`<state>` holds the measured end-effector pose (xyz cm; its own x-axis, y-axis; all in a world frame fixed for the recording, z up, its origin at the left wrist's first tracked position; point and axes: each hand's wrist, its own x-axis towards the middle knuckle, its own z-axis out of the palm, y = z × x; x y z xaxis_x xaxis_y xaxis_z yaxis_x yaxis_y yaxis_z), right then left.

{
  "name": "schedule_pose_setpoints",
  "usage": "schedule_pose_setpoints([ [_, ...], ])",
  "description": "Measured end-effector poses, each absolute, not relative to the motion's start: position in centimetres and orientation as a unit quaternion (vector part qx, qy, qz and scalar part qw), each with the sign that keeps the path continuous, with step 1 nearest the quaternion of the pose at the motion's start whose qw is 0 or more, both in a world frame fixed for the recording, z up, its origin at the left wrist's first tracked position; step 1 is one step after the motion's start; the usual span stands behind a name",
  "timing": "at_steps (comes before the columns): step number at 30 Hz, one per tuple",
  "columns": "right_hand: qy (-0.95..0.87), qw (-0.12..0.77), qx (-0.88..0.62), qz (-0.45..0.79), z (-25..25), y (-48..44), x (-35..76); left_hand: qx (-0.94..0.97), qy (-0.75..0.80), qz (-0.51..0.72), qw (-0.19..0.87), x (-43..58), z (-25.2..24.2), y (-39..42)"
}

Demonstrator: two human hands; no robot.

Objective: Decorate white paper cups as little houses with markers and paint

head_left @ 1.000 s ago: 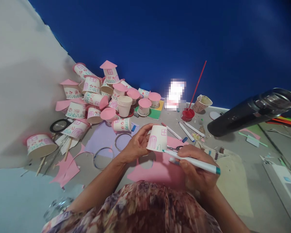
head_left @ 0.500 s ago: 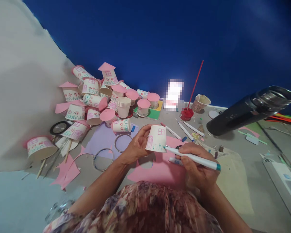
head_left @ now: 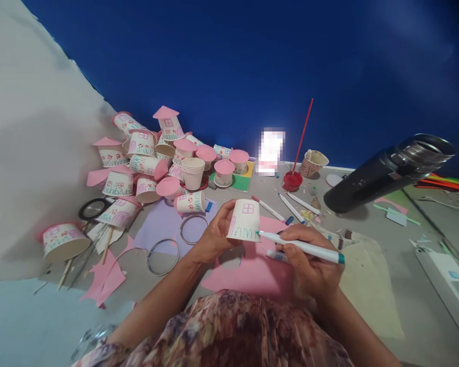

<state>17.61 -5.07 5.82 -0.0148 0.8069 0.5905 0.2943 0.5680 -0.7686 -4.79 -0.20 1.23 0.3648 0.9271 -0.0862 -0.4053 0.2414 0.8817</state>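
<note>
My left hand [head_left: 213, 235] grips an upturned white paper cup [head_left: 245, 220] with a pink window, a pink door and green zigzag lines along its rim. My right hand [head_left: 309, 265] is closed on a white marker with a teal end [head_left: 302, 247]; its tip touches the cup's lower edge at the right. A second marker [head_left: 276, 255] lies tucked under the same hand. Beneath both hands lies a pink paper sheet [head_left: 252, 270] with a round hole cut out.
A heap of decorated cups with pink roofs [head_left: 149, 153] fills the back left, with a stack of plain cups [head_left: 194, 172]. Metal rings [head_left: 162, 250], a tape roll [head_left: 94, 208], loose markers [head_left: 290, 204], a red paint dish with brush [head_left: 292, 179] and a black flask [head_left: 386, 173] surround the work spot.
The cup has turned in my left hand, and more green zigzag now shows along its rim. The marker tip has stayed at the rim's right side.
</note>
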Motion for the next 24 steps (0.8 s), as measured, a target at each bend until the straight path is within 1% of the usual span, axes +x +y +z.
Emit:
schedule_pose_setpoints([
  [4,-0.680,0.571,-0.395,0.236,5.9,-5.1,17.4,0.393,0.336,0.464,0.719,-4.8,1.3,-0.2],
  [8,-0.641,0.594,-0.433,0.224,5.4,-4.9,17.2,0.379,0.324,0.470,0.729,-4.6,1.4,-0.2],
  [10,-0.636,0.589,-0.449,0.218,5.0,-4.5,17.1,0.376,0.310,0.462,0.741,-4.5,1.3,-0.4],
  [15,-0.669,0.530,-0.457,0.252,4.0,-3.3,17.3,0.382,0.320,0.420,0.759,-3.7,1.2,-1.3],
  [20,-0.704,0.476,-0.452,0.271,3.8,-3.2,17.7,0.408,0.303,0.410,0.757,-3.3,1.1,-1.6],
  [24,-0.750,0.448,-0.447,0.193,4.3,-3.2,18.1,0.499,0.274,0.396,0.721,-4.8,2.2,-0.7],
])
